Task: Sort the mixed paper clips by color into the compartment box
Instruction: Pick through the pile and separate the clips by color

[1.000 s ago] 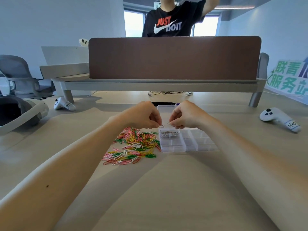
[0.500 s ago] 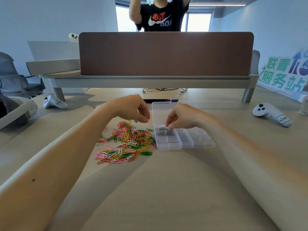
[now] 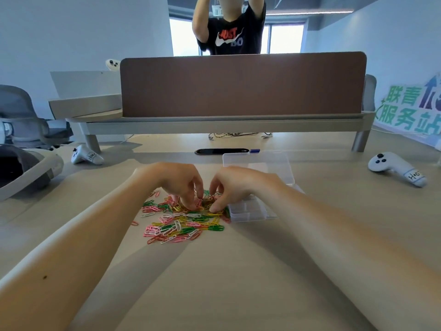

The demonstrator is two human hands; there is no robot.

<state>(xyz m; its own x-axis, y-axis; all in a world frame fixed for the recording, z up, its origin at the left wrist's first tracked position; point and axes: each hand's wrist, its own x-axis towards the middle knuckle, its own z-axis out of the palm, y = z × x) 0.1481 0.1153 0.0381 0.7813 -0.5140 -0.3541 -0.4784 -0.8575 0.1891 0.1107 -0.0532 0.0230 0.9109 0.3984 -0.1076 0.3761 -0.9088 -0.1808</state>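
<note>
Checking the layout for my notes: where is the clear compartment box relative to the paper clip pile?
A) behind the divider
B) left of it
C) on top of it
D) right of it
D: the compartment box sits just right of the paper clip pile.

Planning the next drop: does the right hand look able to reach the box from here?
Probably yes. The right hand is at the right edge of the clip pile; the box lies just beside it, lid open, nothing between.
</note>
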